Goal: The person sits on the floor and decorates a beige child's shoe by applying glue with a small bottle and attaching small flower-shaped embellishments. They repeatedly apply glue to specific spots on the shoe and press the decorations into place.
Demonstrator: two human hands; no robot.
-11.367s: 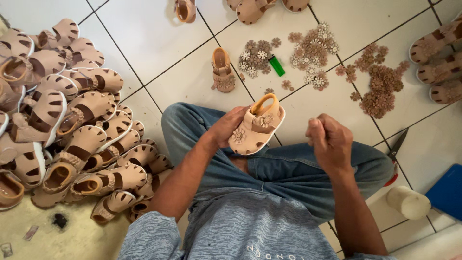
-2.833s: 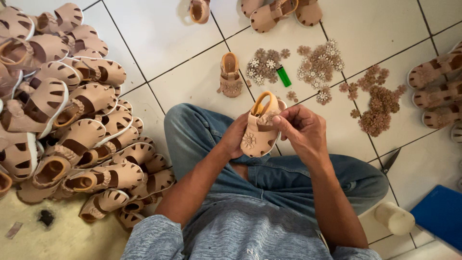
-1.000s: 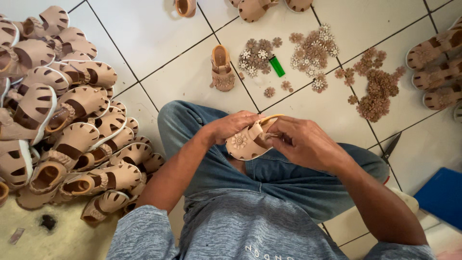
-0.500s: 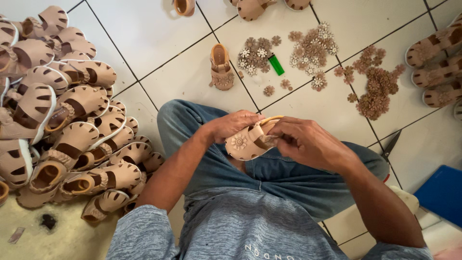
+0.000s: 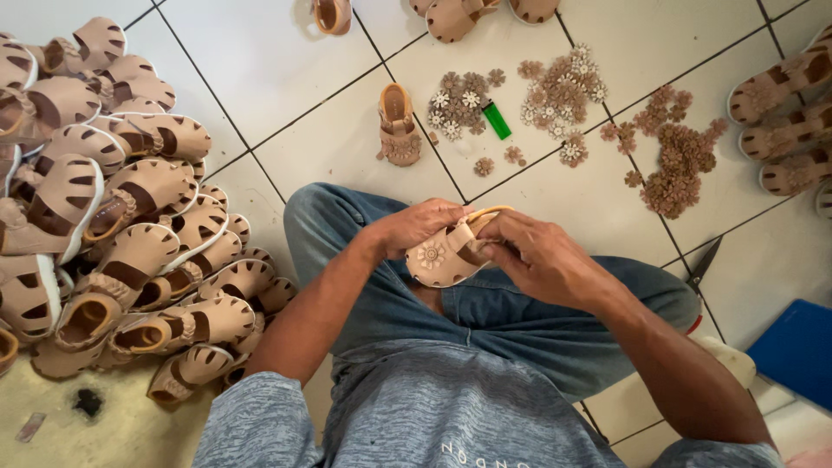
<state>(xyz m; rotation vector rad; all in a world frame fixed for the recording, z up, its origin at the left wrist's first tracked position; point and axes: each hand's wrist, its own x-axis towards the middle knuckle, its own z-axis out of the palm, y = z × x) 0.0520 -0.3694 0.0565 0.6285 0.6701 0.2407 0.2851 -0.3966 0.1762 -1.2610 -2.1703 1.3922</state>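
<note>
I sit on a tiled floor with a small tan child's sandal (image 5: pixel 446 253) over my lap. My left hand (image 5: pixel 414 227) grips its toe end, where a flower ornament sits on the upper. My right hand (image 5: pixel 539 258) holds the heel and strap side, fingers curled around it. Both hands touch the sandal at once. A single finished sandal (image 5: pixel 399 124) lies on the floor just beyond my knee.
A big heap of tan sandals (image 5: pixel 104 217) fills the left. Piles of small flower ornaments (image 5: pixel 555 91) and brown ones (image 5: pixel 676 160) lie ahead, with a green lighter (image 5: pixel 497 120). More sandals (image 5: pixel 780 130) sit at right. Scissors (image 5: pixel 704 263) and a blue object (image 5: pixel 797 351) lie near my right leg.
Over the earlier frames I lowered the sandal from upright in front of me onto my lap and turned it sideways. In the last half second little has moved.
</note>
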